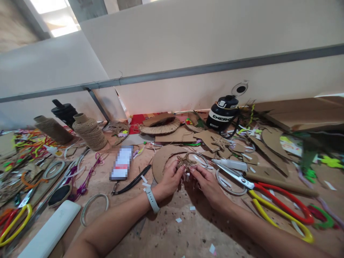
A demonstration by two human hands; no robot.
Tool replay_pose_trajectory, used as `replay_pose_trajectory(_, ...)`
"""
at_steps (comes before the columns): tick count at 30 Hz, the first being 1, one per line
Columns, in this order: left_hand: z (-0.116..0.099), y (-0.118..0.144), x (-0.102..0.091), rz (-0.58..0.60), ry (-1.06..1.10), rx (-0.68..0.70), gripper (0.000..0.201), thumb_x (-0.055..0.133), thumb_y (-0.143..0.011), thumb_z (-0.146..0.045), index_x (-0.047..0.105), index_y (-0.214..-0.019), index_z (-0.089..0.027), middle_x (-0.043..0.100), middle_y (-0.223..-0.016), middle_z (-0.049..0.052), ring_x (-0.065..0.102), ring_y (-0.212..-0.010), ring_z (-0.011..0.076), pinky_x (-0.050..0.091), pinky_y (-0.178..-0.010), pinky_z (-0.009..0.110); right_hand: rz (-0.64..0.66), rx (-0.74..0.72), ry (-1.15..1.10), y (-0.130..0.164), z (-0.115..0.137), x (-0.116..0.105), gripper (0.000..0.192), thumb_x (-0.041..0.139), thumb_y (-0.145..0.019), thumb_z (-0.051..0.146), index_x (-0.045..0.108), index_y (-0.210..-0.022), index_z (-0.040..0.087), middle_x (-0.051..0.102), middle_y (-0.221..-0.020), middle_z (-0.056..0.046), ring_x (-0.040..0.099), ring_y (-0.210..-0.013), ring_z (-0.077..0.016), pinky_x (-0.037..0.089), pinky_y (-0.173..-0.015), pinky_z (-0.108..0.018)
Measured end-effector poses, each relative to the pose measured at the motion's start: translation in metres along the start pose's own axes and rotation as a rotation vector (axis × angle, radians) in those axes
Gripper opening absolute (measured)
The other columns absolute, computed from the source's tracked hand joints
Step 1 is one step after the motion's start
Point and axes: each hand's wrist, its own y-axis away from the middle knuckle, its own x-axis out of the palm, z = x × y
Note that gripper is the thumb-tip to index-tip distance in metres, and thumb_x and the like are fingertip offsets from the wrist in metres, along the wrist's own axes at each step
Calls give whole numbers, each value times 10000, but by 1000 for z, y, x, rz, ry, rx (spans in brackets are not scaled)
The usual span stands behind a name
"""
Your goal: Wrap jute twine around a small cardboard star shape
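Observation:
A small brown star (186, 162), which looks wrapped in twine, is held up between my two hands at the middle of the table. My left hand (172, 177), with a pale band on the wrist, pinches the star's left side. On the opposite side, the fingers of my right hand (205, 181) close on its lower right point. Some fingertips are hidden behind the star. Just behind my hands lies a cardboard ring (158, 163). Large scissors (252, 184) with red and yellow handles rest right of my right hand, near a white glue bottle (231, 164).
Twine spools (90, 132) stand at the back left. A phone (122, 163) lies left of my hands, and a black bottle (221, 114) with its lid up stands behind. Cardboard scraps (274, 143) cover the right. A white case (51, 229) and more scissors (23, 211) lie front left.

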Motion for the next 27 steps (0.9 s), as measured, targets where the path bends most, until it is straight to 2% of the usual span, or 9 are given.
replay_pose_trajectory(4, 1, 0, -3, 43, 31, -39, 418, 625, -847, -587, 503, -892, -190, 460, -599, -71, 396, -482, 75, 318, -455, 194, 31, -49, 87, -1, 0, -1, 417, 579, -846, 619, 601, -796, 205, 592, -723, -3, 531, -670, -167, 451, -600, -284)
replay_pose_trajectory(7, -2, 3, 0, 64, 153, -95, 493, 666, -805, -618, 553, -1006, -183, 504, -626, -71, 414, -464, 65, 327, -443, 183, 11, -89, 114, 0, 0, 0, 425, 558, -858, 630, 597, -812, 209, 592, -735, -8, 535, -685, -171, 468, -636, -290)
replay_pose_trajectory(10, -7, 5, 7, 46, 301, -54, 548, 746, -750, -585, 631, -1084, -167, 638, -797, -4, 583, -682, 102, 475, -656, 215, -37, -106, 158, 2, 0, 2, 443, 532, -866, 653, 591, -836, 215, 595, -749, -16, 540, -698, -180, 474, -649, -292)
replay_pose_trajectory(12, -10, 6, 10, 19, 338, -23, 532, 782, -717, -572, 679, -1023, -149, 682, -882, 36, 621, -847, 146, 486, -812, 255, -51, -116, 194, 3, 0, 3, 461, 514, -870, 670, 594, -848, 216, 598, -744, -17, 542, -693, -184, 472, -641, -294)
replay_pose_trajectory(13, -11, 6, 11, 12, 336, -18, 523, 788, -707, -574, 692, -990, -144, 691, -889, 45, 620, -872, 158, 480, -835, 267, -48, -118, 207, 3, 0, 4, 468, 506, -873, 675, 595, -850, 216, 598, -738, -16, 542, -685, -184, 470, -631, -293)
replay_pose_trajectory(16, -12, 5, 9, 0, 306, -17, 522, 781, -702, -590, 690, -961, -146, 680, -830, 31, 596, -788, 144, 470, -750, 254, -24, -124, 240, 4, 1, 3, 462, 495, -883, 667, 593, -846, 216, 602, -718, -13, 548, -657, -182, 466, -604, -293)
replay_pose_trajectory(20, -10, 2, 2, -27, 250, -58, 533, 753, -686, -639, 614, -852, -152, 546, -620, -46, 448, -541, 68, 352, -526, 193, -6, -179, 386, 4, 3, -6, 375, 469, -945, 562, 607, -869, 222, 615, -689, -10, 560, -625, -184, 458, -598, -304)
replay_pose_trajectory(23, -9, 0, -2, -16, 207, -106, 532, 728, -686, -656, 548, -785, -165, 504, -583, -62, 395, -472, 52, 267, -450, 186, -2, -337, 589, -1, 3, -15, 315, 462, -977, 474, 626, -877, 224, 642, -699, -18, 581, -626, -189, 456, -614, -317)
replay_pose_trajectory(27, -7, -1, -4, -3, 190, -106, 512, 726, -693, -637, 548, -741, -159, 528, -593, -42, 417, -488, 53, 269, -447, 183, 17, -701, 840, -11, 1, -27, 257, 445, -1008, 350, 647, -924, 215, 706, -817, -70, 658, -751, -216, 479, -703, -335)
